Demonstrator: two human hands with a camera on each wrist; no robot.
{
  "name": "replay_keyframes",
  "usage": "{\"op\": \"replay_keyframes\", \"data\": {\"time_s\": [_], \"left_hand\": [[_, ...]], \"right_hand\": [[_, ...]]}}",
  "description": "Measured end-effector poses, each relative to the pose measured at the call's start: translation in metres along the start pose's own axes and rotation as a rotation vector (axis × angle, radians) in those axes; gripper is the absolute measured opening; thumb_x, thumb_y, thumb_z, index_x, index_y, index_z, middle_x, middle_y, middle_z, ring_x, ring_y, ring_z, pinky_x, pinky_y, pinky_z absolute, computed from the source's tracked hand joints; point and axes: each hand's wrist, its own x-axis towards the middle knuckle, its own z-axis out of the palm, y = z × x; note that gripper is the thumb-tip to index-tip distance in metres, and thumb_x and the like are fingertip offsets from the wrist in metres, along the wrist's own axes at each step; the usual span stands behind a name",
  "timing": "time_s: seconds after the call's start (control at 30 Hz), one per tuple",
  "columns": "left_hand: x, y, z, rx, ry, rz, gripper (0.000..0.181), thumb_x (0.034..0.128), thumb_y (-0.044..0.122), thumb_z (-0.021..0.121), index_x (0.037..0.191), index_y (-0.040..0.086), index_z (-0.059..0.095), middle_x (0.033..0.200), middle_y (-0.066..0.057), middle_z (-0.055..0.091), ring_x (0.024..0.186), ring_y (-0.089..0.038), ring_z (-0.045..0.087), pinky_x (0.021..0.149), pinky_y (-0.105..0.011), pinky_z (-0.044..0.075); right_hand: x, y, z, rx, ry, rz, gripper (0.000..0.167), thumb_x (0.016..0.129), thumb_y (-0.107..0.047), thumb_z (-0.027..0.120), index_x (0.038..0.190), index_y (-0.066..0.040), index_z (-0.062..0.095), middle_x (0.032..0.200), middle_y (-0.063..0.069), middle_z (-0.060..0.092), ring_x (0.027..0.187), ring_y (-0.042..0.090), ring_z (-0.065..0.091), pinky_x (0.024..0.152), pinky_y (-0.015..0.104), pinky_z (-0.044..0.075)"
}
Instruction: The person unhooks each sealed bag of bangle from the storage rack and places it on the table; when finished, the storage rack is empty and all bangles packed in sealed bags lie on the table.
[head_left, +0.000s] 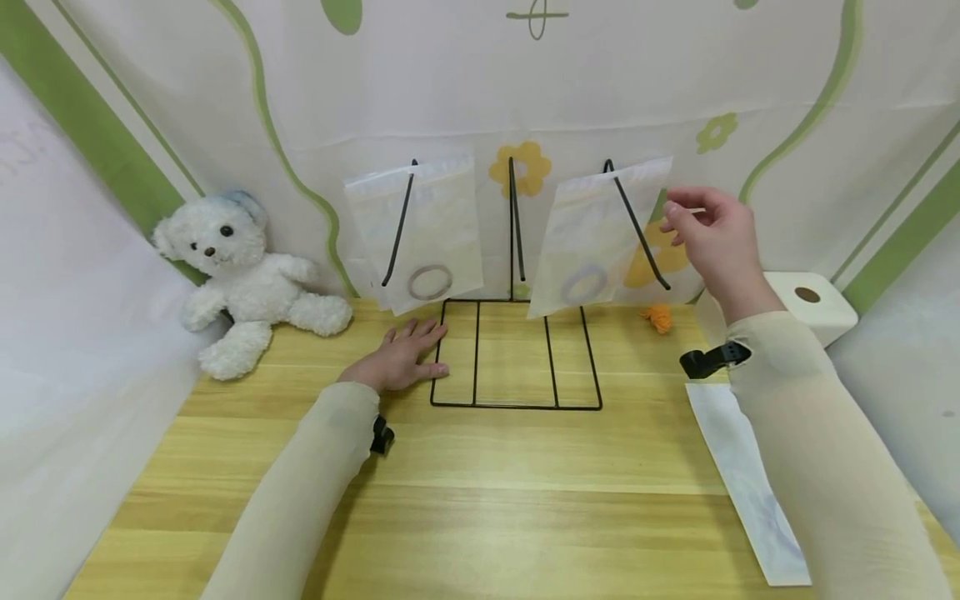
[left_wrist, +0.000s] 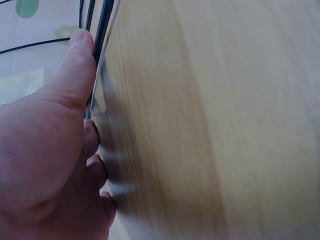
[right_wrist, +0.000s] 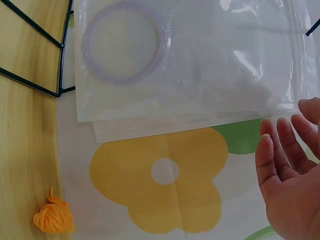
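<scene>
A black wire rack with hooks stands on the wooden table. Clear zip bags hang from its left hook, the front bag containing a brownish ring. From the right hook hang more clear bags; a lavender ring shows in the front one. My left hand lies flat beside the rack base, fingers spread, its thumb and fingertips at the left base wire. Just right of the right-hand bags, my right hand is raised with loosely bent fingers, holding nothing. The middle hook carries no bag.
A white teddy bear sits at the back left. An orange yarn bundle lies right of the rack. A white box with a round hole stands at the back right. Under my right forearm lies a flat whitish packet.
</scene>
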Motion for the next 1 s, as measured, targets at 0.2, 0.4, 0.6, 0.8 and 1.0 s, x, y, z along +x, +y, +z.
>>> {"op": "replay_keyframes", "data": {"time_s": [0.2, 0.4, 0.6, 0.8, 1.0], "left_hand": [[-0.009, 0.015, -0.007, -0.023, -0.008, 0.02, 0.094, 0.1032, 0.066, 0.06, 0.175, 0.02, 0.02, 0.183, -0.017, 0.009, 0.167, -0.051, -0.004, 0.131, -0.074, -0.005], [0.003, -0.006, 0.004, 0.016, 0.017, 0.025, 0.104, 0.0938, 0.085, 0.052, 0.175, 0.03, 0.018, 0.184, -0.012, 0.009, 0.168, -0.047, -0.003, 0.131, -0.074, -0.006], [0.005, -0.007, 0.004, 0.008, 0.004, 0.005, 0.108, 0.0912, 0.088, 0.052, 0.175, 0.03, 0.017, 0.184, -0.008, 0.007, 0.17, -0.042, -0.004, 0.133, -0.069, -0.008], [0.004, -0.003, 0.002, 0.003, -0.004, -0.012, 0.101, 0.0966, 0.078, 0.058, 0.175, 0.028, 0.018, 0.184, -0.007, 0.007, 0.17, -0.04, -0.004, 0.134, -0.067, -0.008], [0.003, -0.002, 0.001, 0.0, -0.005, -0.013, 0.097, 0.0994, 0.074, 0.058, 0.175, 0.028, 0.018, 0.184, -0.006, 0.007, 0.17, -0.04, -0.004, 0.134, -0.067, -0.008]], "right_hand": [[0.007, -0.002, 0.001, 0.051, 0.025, 0.035, 0.036, 0.109, -0.026, 0.066, 0.141, -0.011, 0.07, 0.114, -0.016, 0.069, 0.087, 0.005, 0.068, 0.071, 0.013, 0.054], [0.011, -0.002, 0.002, 0.081, 0.028, 0.036, 0.032, 0.108, -0.025, 0.067, 0.138, -0.012, 0.072, 0.113, -0.015, 0.068, 0.088, 0.007, 0.069, 0.072, 0.013, 0.055], [0.011, -0.002, 0.003, 0.08, 0.03, 0.033, 0.029, 0.108, -0.024, 0.067, 0.134, -0.014, 0.074, 0.115, -0.015, 0.068, 0.089, 0.005, 0.069, 0.073, 0.013, 0.056], [0.009, -0.002, 0.003, 0.108, 0.028, 0.051, 0.027, 0.108, -0.026, 0.068, 0.132, -0.015, 0.075, 0.114, -0.012, 0.069, 0.088, 0.007, 0.068, 0.072, 0.013, 0.055], [0.008, -0.003, 0.001, 0.181, 0.029, 0.049, 0.018, 0.107, -0.023, 0.07, 0.122, -0.014, 0.076, 0.109, -0.008, 0.07, 0.088, 0.007, 0.068, 0.071, 0.014, 0.056]]}}
